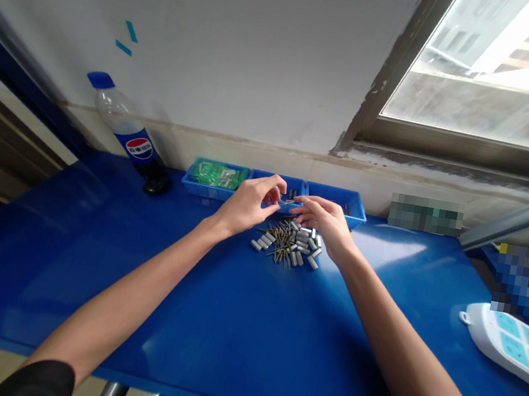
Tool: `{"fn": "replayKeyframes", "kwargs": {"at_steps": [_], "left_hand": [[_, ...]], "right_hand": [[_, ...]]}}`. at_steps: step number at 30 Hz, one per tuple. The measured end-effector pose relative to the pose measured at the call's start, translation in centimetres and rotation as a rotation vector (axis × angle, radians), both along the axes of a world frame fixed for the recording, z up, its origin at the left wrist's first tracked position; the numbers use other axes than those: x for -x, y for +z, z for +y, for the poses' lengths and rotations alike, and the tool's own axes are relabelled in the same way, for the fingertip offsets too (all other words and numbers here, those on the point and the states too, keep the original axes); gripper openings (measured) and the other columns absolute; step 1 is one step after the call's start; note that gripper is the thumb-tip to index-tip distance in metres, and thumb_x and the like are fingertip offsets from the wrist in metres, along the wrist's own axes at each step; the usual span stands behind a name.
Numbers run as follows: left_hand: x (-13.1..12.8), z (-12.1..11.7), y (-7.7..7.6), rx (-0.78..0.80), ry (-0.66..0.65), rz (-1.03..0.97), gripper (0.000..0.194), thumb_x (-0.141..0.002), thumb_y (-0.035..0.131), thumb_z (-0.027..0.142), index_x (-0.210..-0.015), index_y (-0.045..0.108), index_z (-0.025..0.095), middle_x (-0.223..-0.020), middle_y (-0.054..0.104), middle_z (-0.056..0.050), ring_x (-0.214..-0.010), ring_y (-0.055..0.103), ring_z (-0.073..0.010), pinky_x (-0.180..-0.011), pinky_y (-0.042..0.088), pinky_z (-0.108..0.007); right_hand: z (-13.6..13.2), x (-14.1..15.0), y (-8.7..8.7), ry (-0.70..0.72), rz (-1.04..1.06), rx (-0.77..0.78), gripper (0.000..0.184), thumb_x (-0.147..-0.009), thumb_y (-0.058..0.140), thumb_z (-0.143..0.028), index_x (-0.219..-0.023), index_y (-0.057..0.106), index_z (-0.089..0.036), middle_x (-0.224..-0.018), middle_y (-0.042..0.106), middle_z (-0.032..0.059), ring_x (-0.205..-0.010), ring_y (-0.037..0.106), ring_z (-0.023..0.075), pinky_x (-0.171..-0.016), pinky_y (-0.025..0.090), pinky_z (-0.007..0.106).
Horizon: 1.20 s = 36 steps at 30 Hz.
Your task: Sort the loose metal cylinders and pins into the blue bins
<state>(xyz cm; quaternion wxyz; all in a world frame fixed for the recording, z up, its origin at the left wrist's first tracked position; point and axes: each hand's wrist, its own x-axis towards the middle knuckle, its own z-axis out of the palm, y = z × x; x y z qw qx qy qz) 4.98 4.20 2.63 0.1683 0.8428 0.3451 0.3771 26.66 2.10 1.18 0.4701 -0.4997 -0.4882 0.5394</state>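
Note:
My left hand [249,203] is over the near edge of the middle blue bin [257,174], its fingers curled toward the thumb. Facing it from the right, my right hand [325,220] has its fingers bent and brought together, with the tips close to those of the left. A tiny thing seems to lie at the fingertips, too small to name. Just below the hands, a loose pile holds thin pointed brass-and-dark pieces [281,245] like screws or bits, mixed with short grey metal cylinders [302,239].
Left of the middle bin, a blue bin [187,180] holds green plastic packets [217,175]; another blue bin [360,217] at right has a few small dark pieces. A Pepsi bottle [135,139] stands back left. A white power strip [499,342] lies on the right of the blue table [219,346].

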Motion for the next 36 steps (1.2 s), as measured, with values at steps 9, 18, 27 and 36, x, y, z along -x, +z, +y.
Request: {"fn": "replayKeyframes", "kwargs": {"at_steps": [9, 18, 27, 36], "left_hand": [[-0.1, -0.1, -0.2, -0.049, -0.045, 0.114, 0.023, -0.088, 0.067, 0.008, -0.108, 0.062, 0.018, -0.092, 0.07, -0.002, -0.08, 0.068, -0.0136, -0.076, 0.054, -0.025], [-1.6, -0.6, -2.0, 0.044, -0.09, 0.303, 0.026, -0.103, 0.051, 0.016, -0.119, 0.07, 0.012, -0.123, 0.076, -0.014, -0.115, 0.072, -0.0243, -0.105, 0.056, -0.038], [-2.6, -0.8, -4.0, 0.018, -0.171, 0.602, 0.065, -0.082, 0.057, -0.007, -0.144, 0.06, 0.014, -0.15, 0.061, -0.014, -0.137, 0.06, -0.0266, -0.115, 0.051, -0.037], [-2.3, -0.6, -3.2, -0.026, -0.09, 0.624, 0.041, -0.087, 0.054, -0.003, -0.115, 0.077, 0.016, -0.112, 0.078, -0.011, -0.112, 0.071, -0.0229, -0.098, 0.058, -0.032]], "right_hand": [[-0.4, 0.1, 0.1, 0.154, 0.149, 0.043, 0.032, -0.084, 0.075, -0.044, -0.097, 0.081, -0.016, -0.094, 0.081, 0.0114, -0.076, 0.071, 0.0165, -0.071, 0.053, 0.029], [0.5, -1.2, 0.7, -0.29, -0.042, -0.156, 0.027, -0.08, 0.073, -0.041, -0.084, 0.08, -0.016, -0.074, 0.076, 0.0071, -0.057, 0.061, 0.0128, -0.054, 0.043, 0.026], [0.1, -1.9, -1.7, -0.3, -0.429, -0.538, 0.038, -0.093, 0.063, -0.047, -0.068, 0.071, -0.019, -0.059, 0.067, 0.0029, -0.05, 0.055, 0.0142, -0.052, 0.041, 0.029], [-1.1, -3.3, -4.8, -0.308, -0.514, -0.678, 0.044, -0.099, 0.056, -0.045, -0.064, 0.065, -0.021, -0.053, 0.057, -0.0004, -0.049, 0.048, 0.0142, -0.055, 0.037, 0.03]]}}
